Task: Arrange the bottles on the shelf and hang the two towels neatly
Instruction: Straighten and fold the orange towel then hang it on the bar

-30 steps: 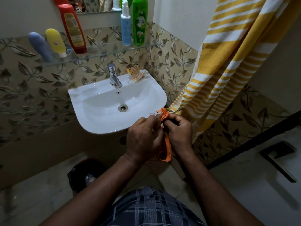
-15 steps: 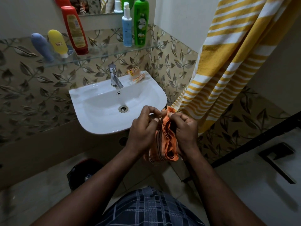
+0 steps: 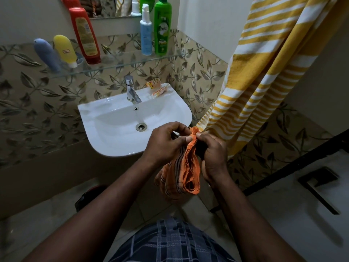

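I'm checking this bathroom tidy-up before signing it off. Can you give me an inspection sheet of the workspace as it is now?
Surface: glass shelf above the sink, carrying five bottles.
Job's things: blue tube, yellow tube and red bottle at the shelf's left; spray bottle and green bottle at its right; orange towel bunched, not hung; yellow striped towel hanging at right.
Clutter: sachets on the sink rim beside the tap.
Grip: left hand and right hand both pinch the orange towel's top.
Cables: nothing seen.
Surroundings: leaf-patterned tiles, mirror, door.
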Action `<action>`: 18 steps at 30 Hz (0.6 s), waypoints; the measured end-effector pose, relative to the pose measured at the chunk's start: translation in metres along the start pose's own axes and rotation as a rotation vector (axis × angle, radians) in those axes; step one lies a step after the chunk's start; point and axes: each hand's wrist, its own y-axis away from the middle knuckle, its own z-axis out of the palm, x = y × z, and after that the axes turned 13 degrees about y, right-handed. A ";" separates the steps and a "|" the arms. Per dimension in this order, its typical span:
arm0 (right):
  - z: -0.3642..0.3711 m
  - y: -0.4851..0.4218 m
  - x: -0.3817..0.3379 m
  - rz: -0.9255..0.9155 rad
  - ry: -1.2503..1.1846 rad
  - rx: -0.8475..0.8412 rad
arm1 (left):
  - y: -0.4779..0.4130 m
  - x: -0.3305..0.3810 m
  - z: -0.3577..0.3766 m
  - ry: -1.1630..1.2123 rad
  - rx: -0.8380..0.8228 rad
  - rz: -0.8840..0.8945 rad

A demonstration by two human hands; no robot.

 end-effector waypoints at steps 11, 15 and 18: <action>-0.003 -0.005 0.003 -0.048 0.213 0.006 | 0.000 -0.006 -0.001 -0.027 0.017 0.052; -0.002 -0.005 0.003 -0.079 0.246 -0.008 | -0.003 -0.005 -0.004 -0.108 -0.022 0.069; -0.003 -0.006 0.005 -0.085 0.240 -0.049 | -0.006 -0.004 -0.005 -0.159 -0.047 0.089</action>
